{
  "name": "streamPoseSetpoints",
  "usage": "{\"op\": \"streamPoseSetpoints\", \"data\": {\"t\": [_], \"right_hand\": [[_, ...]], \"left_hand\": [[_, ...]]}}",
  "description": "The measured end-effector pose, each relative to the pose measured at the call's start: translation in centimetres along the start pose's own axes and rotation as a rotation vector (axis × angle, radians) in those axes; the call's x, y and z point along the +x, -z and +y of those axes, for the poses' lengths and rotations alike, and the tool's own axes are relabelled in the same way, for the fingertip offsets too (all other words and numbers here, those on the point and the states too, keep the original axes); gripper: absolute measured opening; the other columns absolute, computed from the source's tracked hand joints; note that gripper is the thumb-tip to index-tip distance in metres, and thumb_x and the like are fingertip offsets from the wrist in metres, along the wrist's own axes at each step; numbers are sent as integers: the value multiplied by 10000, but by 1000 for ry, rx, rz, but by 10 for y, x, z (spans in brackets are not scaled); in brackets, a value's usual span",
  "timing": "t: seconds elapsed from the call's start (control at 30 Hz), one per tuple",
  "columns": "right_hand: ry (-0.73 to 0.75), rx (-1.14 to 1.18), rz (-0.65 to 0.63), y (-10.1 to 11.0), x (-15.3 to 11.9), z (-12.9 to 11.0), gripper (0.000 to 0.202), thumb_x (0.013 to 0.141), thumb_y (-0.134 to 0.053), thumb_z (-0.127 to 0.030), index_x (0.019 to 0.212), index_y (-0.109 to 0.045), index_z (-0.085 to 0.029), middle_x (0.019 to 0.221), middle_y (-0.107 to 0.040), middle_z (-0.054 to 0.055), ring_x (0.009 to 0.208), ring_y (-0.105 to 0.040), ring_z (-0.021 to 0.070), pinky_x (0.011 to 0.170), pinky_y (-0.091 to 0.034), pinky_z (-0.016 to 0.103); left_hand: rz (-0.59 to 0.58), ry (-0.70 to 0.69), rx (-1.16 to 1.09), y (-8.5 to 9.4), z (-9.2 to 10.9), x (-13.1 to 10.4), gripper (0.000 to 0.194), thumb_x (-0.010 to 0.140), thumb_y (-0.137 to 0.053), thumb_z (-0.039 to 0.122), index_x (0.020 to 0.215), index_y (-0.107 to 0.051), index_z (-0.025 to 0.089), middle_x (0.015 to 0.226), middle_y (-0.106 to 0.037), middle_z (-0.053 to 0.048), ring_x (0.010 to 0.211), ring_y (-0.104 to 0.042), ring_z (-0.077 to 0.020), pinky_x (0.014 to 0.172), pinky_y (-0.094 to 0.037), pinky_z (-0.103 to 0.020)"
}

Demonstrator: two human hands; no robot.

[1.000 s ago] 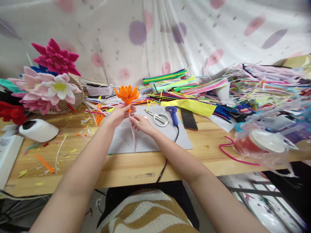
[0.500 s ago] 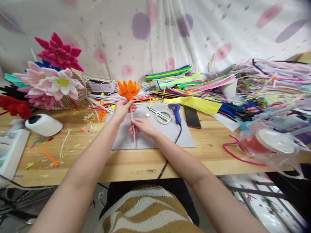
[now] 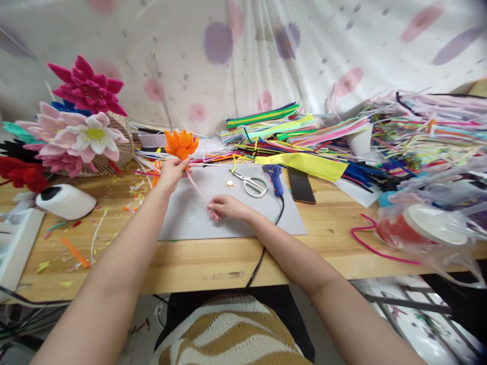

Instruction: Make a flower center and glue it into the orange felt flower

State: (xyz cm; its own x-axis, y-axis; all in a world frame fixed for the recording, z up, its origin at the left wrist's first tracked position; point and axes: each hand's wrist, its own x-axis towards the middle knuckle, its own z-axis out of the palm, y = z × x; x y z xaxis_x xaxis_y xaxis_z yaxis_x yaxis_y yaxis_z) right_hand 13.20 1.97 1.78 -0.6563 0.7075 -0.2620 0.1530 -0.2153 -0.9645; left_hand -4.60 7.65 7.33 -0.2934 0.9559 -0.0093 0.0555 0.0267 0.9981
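An orange fuzzy flower (image 3: pixel 181 144) tilts to the left above the grey mat (image 3: pixel 182 223). My left hand (image 3: pixel 173 174) is closed around its base. From there a thin pink pipe cleaner stem (image 3: pixel 196 185) slants down to the right. My right hand (image 3: pixel 224 208) pinches the stem's lower end just over the mat. Beyond the right hand, a small white-and-orange spiky piece (image 3: pixel 230 183) lies beside scissors (image 3: pixel 254 185) with pale handles. A blue glue gun (image 3: pixel 275 179) rests right of them, its black cord running toward the table's front edge.
A dark phone (image 3: pixel 302 185) lies right of the mat, near a yellow strip (image 3: pixel 304 165). Bundles of colourful pipe cleaners (image 3: pixel 323 129) fill the back. At left are fuzzy flowers (image 3: pixel 93 133), a white thread spool (image 3: pixel 68 201) and scraps. A bagged red tub (image 3: pixel 395 226) stands at right.
My left hand has moved left and slightly down with the flower, which now tilts more. My right hand has slid to the stem's lower end and sits farther from the left hand.
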Motion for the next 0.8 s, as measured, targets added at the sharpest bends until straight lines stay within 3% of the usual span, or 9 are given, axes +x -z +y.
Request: {"op": "streamPoseSetpoints", "data": {"t": [0.07, 0.23, 0.33, 0.4, 0.53, 0.63, 0.7, 0.73, 0.8], "right_hand": [[9, -83, 29, 18, -10, 2, 118, 794, -571, -240, 727, -530, -151, 584, -612, -23, 462, -545, 63, 466, -439, 181], [173, -231, 357, 73, -48, -5, 207, 715, -629, -344, 723, -542, -156, 586, -591, -30, 471, -489, 48, 481, -388, 182], [70, -345, 286, 102, -82, -11, 301, 677, -654, -433, 701, -544, -154, 539, -571, -27, 489, -493, 64, 508, -385, 199], [-50, -439, 220, 119, -105, -14, 344, 662, -659, -480, 682, -547, -156, 527, -560, -26, 491, -488, 70, 512, -375, 210], [-231, -637, 423, 146, -134, -9, 419, 656, -638, -565, 604, -500, -173, 507, -531, -19, 474, -464, 85, 506, -344, 237], [-261, -776, 687, 158, -132, 2, 412, 649, -649, -567, 726, -540, -178, 584, -551, -10, 504, -473, 104, 506, -330, 251], [-221, -841, 785, 161, -121, 10, 461, 633, -671, -556, 859, -562, -169, 690, -589, 17, 573, -517, 128, 535, -358, 258], [-184, -869, 801, 161, -115, 14, 480, 631, -677, -546, 898, -569, -162, 745, -602, 36, 622, -539, 141, 564, -378, 262], [-131, -915, 801, 157, -101, 21, 462, 666, -652, -535, 906, -585, -146, 826, -614, 73, 709, -563, 166, 628, -407, 274]], "left_hand": [[18, -24, 81, 11, 2, 4, 111, 760, -583, 163, 666, -595, 107, 591, -579, 9, 453, -496, -47, 458, -432, -166], [-86, 31, 270, 15, -3, 1, 112, 753, -591, 197, 677, -587, 116, 666, -618, -23, 466, -544, -77, 423, -411, -184], [-168, 149, 387, 10, -17, 0, 138, 718, -640, 220, 662, -563, 120, 667, -633, -44, 492, -587, -116, 469, -445, -225], [-183, 145, 494, 9, -29, 2, 150, 702, -659, 243, 672, -559, 135, 668, -641, -44, 554, -615, -141, 515, -456, -237], [-74, 12, 777, 12, -41, 3, 161, 692, -657, 299, 751, -589, 165, 742, -659, -71, 841, -636, -252, 721, -478, -331], [158, -162, 858, 5, -37, -12, 340, 660, -671, 284, 959, -580, 149, 1027, -622, -162, 1076, -535, -348, 894, -410, -449], [296, -366, 806, -11, -32, -29, 420, 676, -634, 230, 1078, -535, 159, 1187, -537, -174, 1191, -442, -345, 986, -342, -460], [282, -452, 788, -21, -31, -37, 405, 712, -593, 221, 1106, -521, 169, 1218, -515, -162, 1208, -425, -325, 1009, -323, -448], [108, -528, 802, -46, -33, -51, 337, 766, -527, 211, 1101, -523, 182, 1160, -541, -135, 1148, -475, -287, 999, -339, -410]]}}
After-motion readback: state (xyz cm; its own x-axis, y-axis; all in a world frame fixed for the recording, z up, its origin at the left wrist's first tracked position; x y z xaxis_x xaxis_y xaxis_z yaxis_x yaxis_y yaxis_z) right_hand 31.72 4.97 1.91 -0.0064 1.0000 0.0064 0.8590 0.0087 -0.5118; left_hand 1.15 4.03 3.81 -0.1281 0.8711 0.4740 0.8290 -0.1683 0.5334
